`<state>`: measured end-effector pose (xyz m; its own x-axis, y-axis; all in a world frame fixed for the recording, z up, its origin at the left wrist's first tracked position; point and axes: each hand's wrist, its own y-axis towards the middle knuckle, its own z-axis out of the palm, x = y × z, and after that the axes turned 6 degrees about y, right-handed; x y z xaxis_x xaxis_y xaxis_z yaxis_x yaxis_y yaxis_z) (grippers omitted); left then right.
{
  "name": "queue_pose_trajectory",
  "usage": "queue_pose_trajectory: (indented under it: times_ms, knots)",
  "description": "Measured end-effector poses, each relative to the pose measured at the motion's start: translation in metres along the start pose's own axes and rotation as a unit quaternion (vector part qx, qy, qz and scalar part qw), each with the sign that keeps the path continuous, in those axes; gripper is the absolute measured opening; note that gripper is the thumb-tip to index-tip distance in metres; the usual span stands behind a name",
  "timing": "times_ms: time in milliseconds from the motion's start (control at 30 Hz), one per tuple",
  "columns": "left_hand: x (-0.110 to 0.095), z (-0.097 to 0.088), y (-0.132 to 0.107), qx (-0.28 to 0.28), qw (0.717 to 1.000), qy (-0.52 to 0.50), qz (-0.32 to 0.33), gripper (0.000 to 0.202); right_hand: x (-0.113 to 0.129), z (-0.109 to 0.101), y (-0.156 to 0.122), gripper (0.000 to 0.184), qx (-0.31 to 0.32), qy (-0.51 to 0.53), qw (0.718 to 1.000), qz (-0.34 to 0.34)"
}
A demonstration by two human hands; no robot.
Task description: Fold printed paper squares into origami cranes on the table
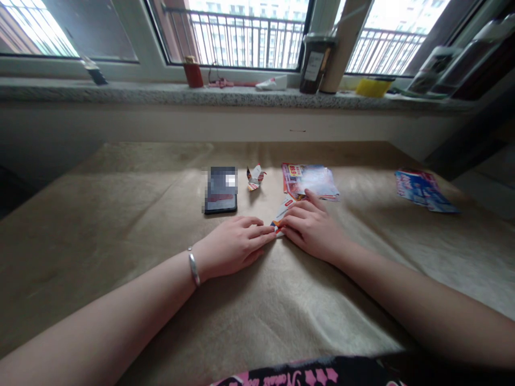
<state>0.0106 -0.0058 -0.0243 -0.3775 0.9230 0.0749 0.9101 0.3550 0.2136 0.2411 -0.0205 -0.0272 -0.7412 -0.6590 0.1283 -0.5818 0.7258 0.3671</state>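
Observation:
A narrow folded paper (286, 206), white with red, orange and blue print, lies at a slant on the table between my hands. At its near end, my left hand (237, 241) has its fingertips closed on the edge, with the thumb mostly hidden below. My right hand (311, 228) covers the paper's right side and holds it with bent fingers. The two hands' fingertips almost meet there. Just beyond stands a small origami piece (255, 178) with pointed petals. A stack of printed flyers (311, 179) lies behind my right fingers, close to the folded paper's far end.
A phone (221, 190) rests left of the origami piece. More flyers (424, 190) lie at the right of the cloth-covered table (120, 214). On the stone windowsill (140, 94) stand a red container (193, 73), a dark lidded cup (315, 64) and a yellow object (373, 87).

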Motion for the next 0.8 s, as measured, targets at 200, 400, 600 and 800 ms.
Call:
queue_pose_trajectory:
  times_ms: [200,400,600,800]
  knots:
    - [0.003,-0.001,0.000,-0.007,1.000,0.004,0.016,0.041,-0.009,0.005,0.003,0.021,0.020,0.037,0.999,0.025]
    - [0.000,-0.007,0.002,-0.026,0.999,0.011,0.028,0.036,-0.012,-0.002,0.004,0.022,0.046,0.042,0.997,0.052]
    - [-0.003,-0.011,0.004,-0.018,1.000,0.007,0.013,0.036,0.001,-0.014,0.009,0.023,0.084,-0.067,0.993,0.044]
    - [-0.001,-0.005,0.002,-0.018,1.000,0.000,0.006,0.037,0.002,-0.001,0.010,0.023,0.072,-0.040,0.996,0.016]
